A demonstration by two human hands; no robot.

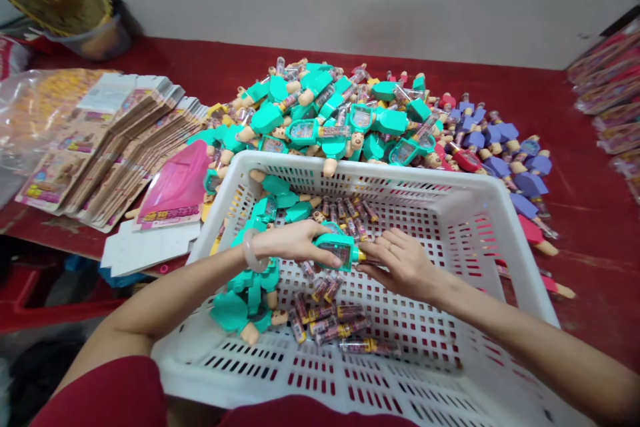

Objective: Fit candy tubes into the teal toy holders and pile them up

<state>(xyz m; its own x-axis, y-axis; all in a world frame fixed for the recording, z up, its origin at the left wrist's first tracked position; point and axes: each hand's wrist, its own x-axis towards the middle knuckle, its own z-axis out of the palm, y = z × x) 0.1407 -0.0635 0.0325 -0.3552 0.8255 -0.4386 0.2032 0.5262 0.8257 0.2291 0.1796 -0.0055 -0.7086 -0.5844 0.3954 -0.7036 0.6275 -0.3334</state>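
My left hand (300,240), with a pale bangle at the wrist, is closed around a teal plastic toy (337,248) with a clear window. In my right hand (400,263) the fingers pinch a small clear tube with a yellow band (366,256), which meets the toy's right end. Both hands are above a white perforated basket (480,213). Inside it, more teal toys (233,310) with beige heads lie along the left side. Several loose tubes (345,330) are scattered below my hands, and others (350,207) lie behind them.
Behind the basket a heap of teal toys (267,119) covers the red table (590,213), with purple ones (530,185) at right. Stacked printed cards (107,147) and a pink plastic piece (177,177) stand left. Packaged items (613,80) line the right edge.
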